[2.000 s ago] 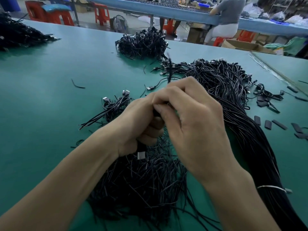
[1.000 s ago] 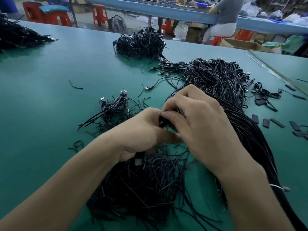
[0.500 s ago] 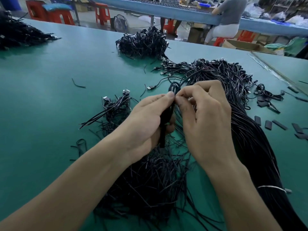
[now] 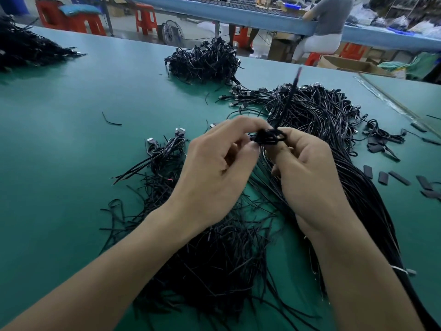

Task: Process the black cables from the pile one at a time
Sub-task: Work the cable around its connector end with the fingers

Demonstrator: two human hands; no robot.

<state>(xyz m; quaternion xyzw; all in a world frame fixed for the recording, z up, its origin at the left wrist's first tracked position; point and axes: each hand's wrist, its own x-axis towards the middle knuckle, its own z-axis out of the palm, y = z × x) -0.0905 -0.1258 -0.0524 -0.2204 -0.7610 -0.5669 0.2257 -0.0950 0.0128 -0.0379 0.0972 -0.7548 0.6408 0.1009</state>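
Note:
Both hands meet above the green table [image 4: 71, 139] on one coiled black cable [image 4: 268, 137]. My left hand [image 4: 214, 168] pinches the small coil from the left, and my right hand [image 4: 305, 168] grips it from the right. The cable's loose end [image 4: 290, 96] sticks up and away from the coil. A long pile of black cables [image 4: 334, 144] with plugs lies behind and to the right of my hands. A tangle of short black wire pieces [image 4: 214, 254] lies under my forearms.
A few bundled cables [image 4: 164, 149] lie left of my hands, with a bigger heap [image 4: 205, 60] at the back and another [image 4: 26, 48] at far left. Short black sleeves [image 4: 381, 176] lie scattered right. A seated person [image 4: 327, 27] works at the far bench.
The hands rose from the pile and drew apart a little. The cable is now wound into a small coil between the fingertips, with its free end pointing up.

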